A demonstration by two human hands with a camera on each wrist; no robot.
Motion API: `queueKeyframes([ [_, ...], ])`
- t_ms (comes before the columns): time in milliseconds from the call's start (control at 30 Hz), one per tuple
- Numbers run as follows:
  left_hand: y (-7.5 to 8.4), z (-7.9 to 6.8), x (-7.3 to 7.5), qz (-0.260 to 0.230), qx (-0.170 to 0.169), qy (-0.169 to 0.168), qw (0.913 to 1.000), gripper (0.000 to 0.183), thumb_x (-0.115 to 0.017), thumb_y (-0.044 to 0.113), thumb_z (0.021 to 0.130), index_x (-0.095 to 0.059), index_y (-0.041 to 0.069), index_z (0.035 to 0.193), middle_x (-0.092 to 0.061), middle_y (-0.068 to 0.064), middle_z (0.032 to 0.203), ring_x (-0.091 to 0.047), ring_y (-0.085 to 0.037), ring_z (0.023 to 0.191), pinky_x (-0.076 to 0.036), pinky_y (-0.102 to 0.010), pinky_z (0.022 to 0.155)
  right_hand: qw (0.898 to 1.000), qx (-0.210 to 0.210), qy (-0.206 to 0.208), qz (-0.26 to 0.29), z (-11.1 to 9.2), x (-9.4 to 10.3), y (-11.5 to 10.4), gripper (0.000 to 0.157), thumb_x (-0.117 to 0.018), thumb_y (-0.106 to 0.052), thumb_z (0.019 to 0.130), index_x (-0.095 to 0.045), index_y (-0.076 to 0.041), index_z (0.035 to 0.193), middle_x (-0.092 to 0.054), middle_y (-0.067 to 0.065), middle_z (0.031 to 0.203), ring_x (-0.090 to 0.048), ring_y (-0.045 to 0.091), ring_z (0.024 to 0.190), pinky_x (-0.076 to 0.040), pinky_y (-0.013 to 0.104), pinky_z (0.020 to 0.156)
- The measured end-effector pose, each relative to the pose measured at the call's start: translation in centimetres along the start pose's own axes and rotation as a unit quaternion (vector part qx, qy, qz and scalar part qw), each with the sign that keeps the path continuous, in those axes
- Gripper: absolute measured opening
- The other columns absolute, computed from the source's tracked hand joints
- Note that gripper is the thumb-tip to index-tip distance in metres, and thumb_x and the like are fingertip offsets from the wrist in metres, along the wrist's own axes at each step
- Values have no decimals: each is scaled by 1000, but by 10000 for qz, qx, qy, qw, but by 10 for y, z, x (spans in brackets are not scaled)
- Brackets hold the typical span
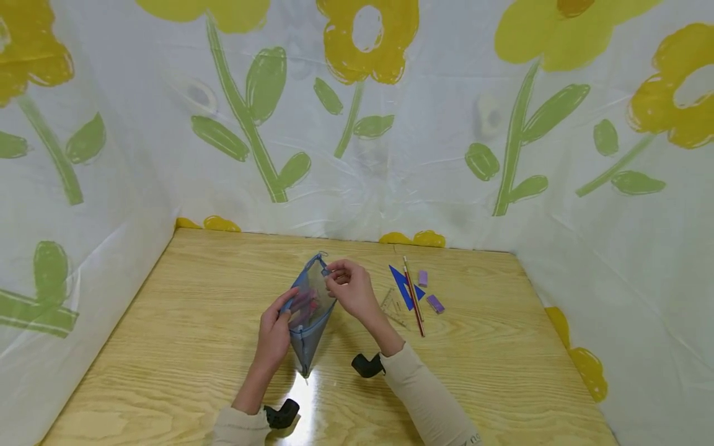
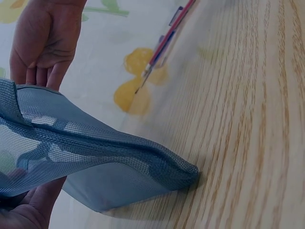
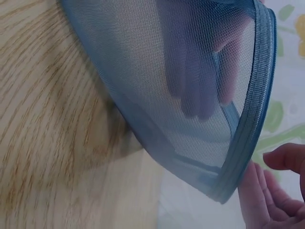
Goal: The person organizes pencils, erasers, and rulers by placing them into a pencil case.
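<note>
A blue mesh zip pouch (image 1: 313, 337) stands tilted above the table with its mouth spread wide. My left hand (image 1: 273, 337) grips its left side; in the right wrist view several left fingers (image 3: 193, 71) show through the mesh. At the pouch's far right rim is my right hand (image 1: 352, 290). The right wrist view has the right fingers (image 3: 255, 195) against the zip edge (image 3: 250, 109), the thumb standing apart from them. From the left wrist view, the right hand (image 2: 45, 38) reaches behind the pouch (image 2: 119, 148), its fingertips partly hidden.
Right of the pouch lie a blue set square (image 1: 400, 284), a clear set square (image 1: 392, 310), pencils (image 1: 414, 297) and two purple erasers (image 1: 423, 279). Flower-printed white cloth (image 1: 424, 155) walls the wooden table (image 1: 184, 310) at back and sides.
</note>
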State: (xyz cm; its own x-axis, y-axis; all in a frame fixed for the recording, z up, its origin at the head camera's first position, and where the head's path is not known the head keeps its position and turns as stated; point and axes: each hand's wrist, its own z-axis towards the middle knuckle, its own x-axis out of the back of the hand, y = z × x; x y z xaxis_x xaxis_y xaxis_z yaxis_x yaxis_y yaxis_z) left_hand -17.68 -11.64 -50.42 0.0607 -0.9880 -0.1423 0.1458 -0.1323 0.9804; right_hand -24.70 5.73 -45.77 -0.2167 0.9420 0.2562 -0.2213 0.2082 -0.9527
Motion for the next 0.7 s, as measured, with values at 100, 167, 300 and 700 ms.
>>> queueKeyframes([
  [100,1,-1,0,75,31,41,10000,52,-23,-12,97,-46,-12,144,-55,-34,138,-56,-43,128,-52,-45,103,9996,276,-80,3,-3,3,1,24,-64,-2,97,-64,9,118,-66,21,101,-68,30,87,-65,33,71],
  [167,1,-1,-1,97,19,16,9999,52,-23,-12,97,-46,-12,144,-55,-34,138,-57,-42,128,-52,-45,102,9989,425,-180,81,-5,5,0,25,-64,-3,98,-63,10,119,-66,21,102,-68,30,89,-64,29,72],
  [300,1,-1,-1,134,-13,-27,9999,51,-23,-11,98,-46,-11,144,-56,-33,138,-61,-36,125,-53,-44,102,9973,629,-356,122,-9,10,-3,26,-64,-5,98,-63,8,120,-67,21,107,-67,32,93,-63,32,77],
  [700,-1,-1,-2,111,-4,-12,9999,51,-23,-11,99,-46,-11,144,-56,-33,138,-65,-25,121,-53,-44,102,9971,627,-402,166,-24,28,7,27,-62,1,98,-62,13,122,-67,28,108,-66,36,95,-60,26,79],
])
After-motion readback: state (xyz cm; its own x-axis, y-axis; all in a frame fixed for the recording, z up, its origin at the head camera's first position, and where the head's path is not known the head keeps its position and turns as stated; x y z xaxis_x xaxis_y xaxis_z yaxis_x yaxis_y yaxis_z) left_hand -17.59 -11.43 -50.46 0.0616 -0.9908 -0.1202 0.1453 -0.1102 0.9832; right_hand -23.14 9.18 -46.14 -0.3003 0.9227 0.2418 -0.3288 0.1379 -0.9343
